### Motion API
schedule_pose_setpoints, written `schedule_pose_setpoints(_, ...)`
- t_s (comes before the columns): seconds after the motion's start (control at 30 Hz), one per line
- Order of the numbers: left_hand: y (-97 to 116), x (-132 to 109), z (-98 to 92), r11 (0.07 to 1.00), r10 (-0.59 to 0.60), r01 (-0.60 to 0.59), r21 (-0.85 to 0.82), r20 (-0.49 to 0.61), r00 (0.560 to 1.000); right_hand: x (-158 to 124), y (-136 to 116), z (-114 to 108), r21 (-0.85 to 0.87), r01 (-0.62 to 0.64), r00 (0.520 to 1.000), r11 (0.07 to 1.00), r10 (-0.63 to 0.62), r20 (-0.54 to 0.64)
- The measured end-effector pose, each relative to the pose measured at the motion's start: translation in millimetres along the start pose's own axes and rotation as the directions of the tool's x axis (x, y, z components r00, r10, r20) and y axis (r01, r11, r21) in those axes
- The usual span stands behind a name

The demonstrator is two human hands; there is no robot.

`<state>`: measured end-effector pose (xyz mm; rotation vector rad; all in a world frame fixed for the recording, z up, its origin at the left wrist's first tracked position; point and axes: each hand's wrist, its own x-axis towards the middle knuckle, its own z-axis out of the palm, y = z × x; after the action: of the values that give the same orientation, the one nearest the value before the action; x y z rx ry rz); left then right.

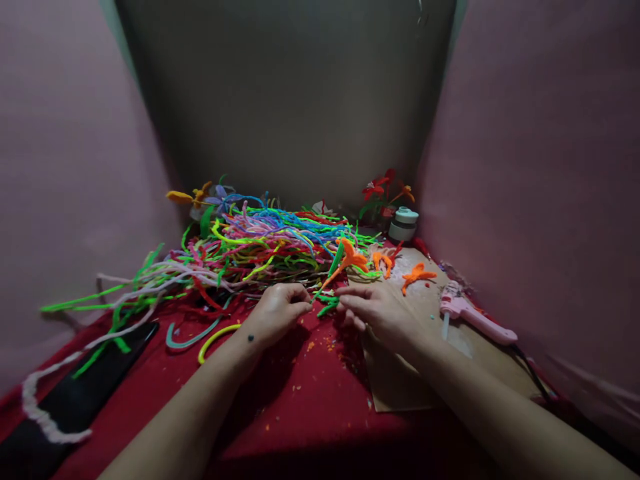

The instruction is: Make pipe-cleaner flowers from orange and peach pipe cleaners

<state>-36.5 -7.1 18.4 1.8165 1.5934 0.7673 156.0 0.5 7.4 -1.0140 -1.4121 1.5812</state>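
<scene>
My left hand [278, 312] is closed in a pinch on the lower end of an orange pipe-cleaner flower [350, 257] on a thin stem, which slants up to the right. My right hand [374, 311] is closed beside it, fingers pinching a green pipe cleaner [327, 305] near the stem's base. Both hands hover just above the red cloth [300, 393]. Behind them lies a big tangled heap of coloured pipe cleaners [250, 250].
A cardboard sheet [430, 300] at the right carries loose orange flowers [417, 275] and a pink glue gun [473, 317]. A tape roll [403, 225] and finished red flowers [381, 188] stand at the back right. A black flat object [85, 387] lies at the left. Pink walls close both sides.
</scene>
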Motion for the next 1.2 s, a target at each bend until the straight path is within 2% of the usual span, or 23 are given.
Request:
schedule_pose_setpoints(0.07, 4.9, -2.0, 2.2, 0.997, 0.007, -0.008, -0.075, -0.009, 1.000, 11.5, 0.0, 5.4, 0.187, 0.000, 0.999, 0.982, 0.009, -0.043)
schedule_pose_setpoints(0.17, 12.7, -5.5, 2.6, 0.987, 0.013, -0.007, -0.159, 0.038, 0.999, 22.5, -0.1, 10.6, 0.302, 0.066, 0.998, 0.951, -0.060, -0.028)
schedule_pose_setpoints(0.3, 20.3, -6.3, -6.2, 0.948, -0.010, 0.079, -0.310, 0.220, 0.975, 29.6, -4.1, 11.3, 0.278, 0.142, 0.989, 0.950, -0.148, -0.003)
schedule_pose_setpoints(0.37, 21.4, -3.1, -10.6, 0.922, 0.009, 0.097, -0.376, 0.269, 0.963, 32.6, -9.0, 11.1, 0.250, 0.158, 0.987, 0.955, -0.158, -0.019)
schedule_pose_setpoints(0.47, 22.1, 5.0, -12.2, 0.904, 0.028, 0.082, -0.420, 0.249, 0.968, 37.7, -18.1, 11.8, 0.246, 0.121, 0.993, 0.962, -0.116, -0.034)
schedule_pose_setpoints(0.53, 24.4, 10.3, -11.0, 0.913, 0.061, 0.031, -0.406, 0.210, 0.976, 40.7, -22.8, 12.4, 0.256, 0.119, 0.993, 0.959, -0.112, -0.041)
schedule_pose_setpoints(0.6, 28.6, 14.3, -8.9, 0.961, 0.125, -0.088, -0.263, 0.126, 0.984, 42.7, -25.3, 12.6, 0.262, 0.170, 0.985, 0.950, -0.157, -0.072)
schedule_pose_setpoints(0.67, 33.5, 17.1, -5.1, 0.969, 0.239, -0.240, 0.056, 0.011, 0.971, 43.7, -25.1, 12.7, 0.260, 0.231, 0.971, 0.938, -0.206, -0.119)
schedule_pose_setpoints(0.73, 37.6, 19.1, 1.3, 0.856, 0.374, -0.317, 0.407, -0.068, 0.925, 44.3, -22.9, 12.3, 0.269, 0.270, 0.958, 0.925, -0.230, -0.170)
schedule_pose_setpoints(0.77, 39.1, 19.9, 5.3, 0.795, 0.414, -0.309, 0.522, -0.095, 0.905, 44.6, -21.3, 11.8, 0.288, 0.282, 0.953, 0.915, -0.232, -0.195)
schedule_pose_setpoints(0.83, 41.2, 21.3, 13.4, 0.743, 0.449, -0.298, 0.599, -0.117, 0.886, 45.2, -18.1, 9.3, 0.340, 0.300, 0.946, 0.891, -0.232, -0.226)
schedule_pose_setpoints(0.9, 42.4, 22.6, 19.0, 0.782, 0.474, -0.345, 0.520, -0.136, 0.870, 45.6, -15.6, 4.5, 0.375, 0.331, 0.940, 0.866, -0.267, -0.213)
schedule_pose_setpoints(1.0, 42.2, 24.4, 20.3, 0.857, 0.471, -0.422, 0.297, -0.116, 0.874, 44.9, -14.2, -3.6, 0.370, 0.371, 0.927, 0.852, -0.362, -0.099)
schedule_pose_setpoints(1.07, 40.4, 24.8, 18.9, 0.873, 0.472, -0.451, 0.184, -0.092, 0.877, 43.5, -15.0, -6.3, 0.356, 0.368, 0.926, 0.859, -0.374, -0.055)
schedule_pose_setpoints(1.13, 37.7, 24.0, 18.3, 0.892, 0.451, -0.445, 0.078, -0.083, 0.889, 41.1, -16.7, -5.5, 0.350, 0.342, 0.938, 0.872, -0.338, -0.076)
schedule_pose_setpoints(1.2, 35.6, 22.1, 19.0, 0.922, 0.379, -0.383, -0.058, -0.067, 0.923, 37.6, -18.6, -2.0, 0.352, 0.318, 0.948, 0.880, -0.295, -0.119)
